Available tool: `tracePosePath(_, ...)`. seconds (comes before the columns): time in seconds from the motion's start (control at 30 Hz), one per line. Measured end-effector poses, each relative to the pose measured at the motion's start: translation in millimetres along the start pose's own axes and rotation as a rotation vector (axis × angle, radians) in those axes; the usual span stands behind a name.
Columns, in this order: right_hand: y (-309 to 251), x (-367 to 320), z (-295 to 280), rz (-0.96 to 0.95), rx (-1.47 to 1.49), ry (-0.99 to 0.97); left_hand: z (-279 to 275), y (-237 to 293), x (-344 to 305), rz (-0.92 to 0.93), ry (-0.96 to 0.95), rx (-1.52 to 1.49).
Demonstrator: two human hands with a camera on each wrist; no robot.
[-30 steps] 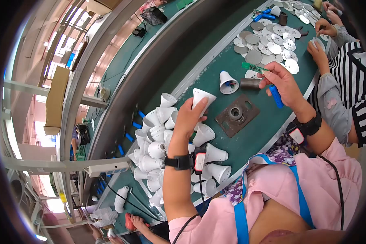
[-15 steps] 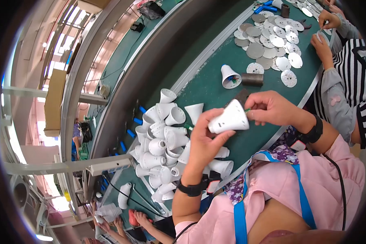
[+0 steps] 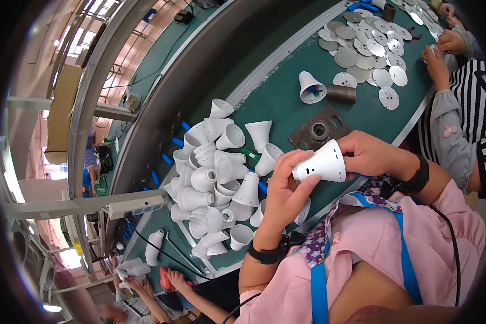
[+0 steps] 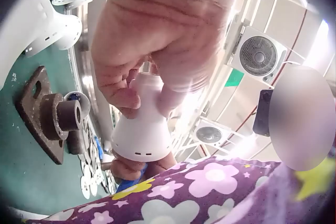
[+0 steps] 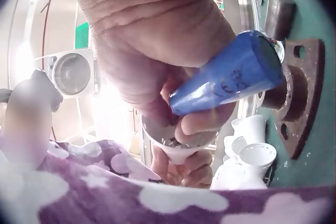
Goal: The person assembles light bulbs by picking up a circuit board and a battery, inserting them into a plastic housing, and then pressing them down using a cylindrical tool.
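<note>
A white cone-shaped lamp housing (image 3: 325,162) lies tilted between the two hands, its wide mouth toward the right hand. My left hand (image 3: 287,189) grips its narrow end between thumb and fingers. At the mouth, my right hand (image 3: 373,154) has curled fingers, with fingertips (image 5: 190,124) inside the rim. Across these fingers lies a blue cylindrical battery (image 5: 226,81), held in the hand. Small parts of a circuit board show inside the housing in the right wrist view; the hand hides most of it. Just beyond the hands stands a rusty metal plate with a round collar (image 3: 299,136).
Many white housings (image 3: 193,198) are piled on the left, with blue batteries (image 3: 167,159) behind them. A housing with wires inside (image 3: 311,89) lies by a metal tube (image 3: 341,94). Round metal discs (image 3: 346,57) cover the far right, near another person's hands (image 3: 438,65).
The left hand has taken the housing from over the pile to the front of the body. The right hand has brought the circuit board and battery to its mouth, and the board has gone inside.
</note>
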State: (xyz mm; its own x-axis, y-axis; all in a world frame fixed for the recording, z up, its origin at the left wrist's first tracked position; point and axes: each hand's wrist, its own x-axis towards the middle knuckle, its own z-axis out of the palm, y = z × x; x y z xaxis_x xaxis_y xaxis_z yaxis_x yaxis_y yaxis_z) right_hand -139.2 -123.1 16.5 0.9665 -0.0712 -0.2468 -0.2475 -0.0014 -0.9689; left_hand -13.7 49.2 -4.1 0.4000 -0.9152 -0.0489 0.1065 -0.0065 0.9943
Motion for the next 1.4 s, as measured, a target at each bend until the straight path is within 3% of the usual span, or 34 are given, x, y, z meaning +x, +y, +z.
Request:
tracePosePath(0.17, 5.8, 2.7, 3.4, 0.160, 0.310, -0.026, 1.5, -4.3, -0.5, -0.059, 0.023, -0.065)
tracePosePath(0.37, 6.6, 3.7, 4.5, 0.240, 0.374, -0.012, 3.3, -7.4, -1.5, -0.056, 0.055, -0.065)
tracePosePath(0.53, 5.7, 0.5, 1.7, 0.239, 0.464, -0.099, 1.8, -7.0, -2.5, 0.037, 0.039, -0.038)
tracePosePath(0.77, 16.3, -2.9, -1.7, 0.170, 0.434, -0.177, 3.4, -5.7, -3.7, 0.006, 0.037, -0.091)
tracePosePath(1.2, 14.1, -6.0, -0.7, 0.185, 0.414, -0.111, 5.7, -10.7, -4.3, -0.008, 0.048, -0.126)
tracePosePath(1.27, 18.7, -6.3, -2.4, 0.020, 0.308, -0.170, 5.6, -11.1, -4.1, -0.027, 0.050, -0.155)
tracePosePath(1.4, 19.3, -5.3, -0.9, 0.097, 0.415, -0.156, 3.8, -12.9, -3.3, -0.010, 0.041, -0.162)
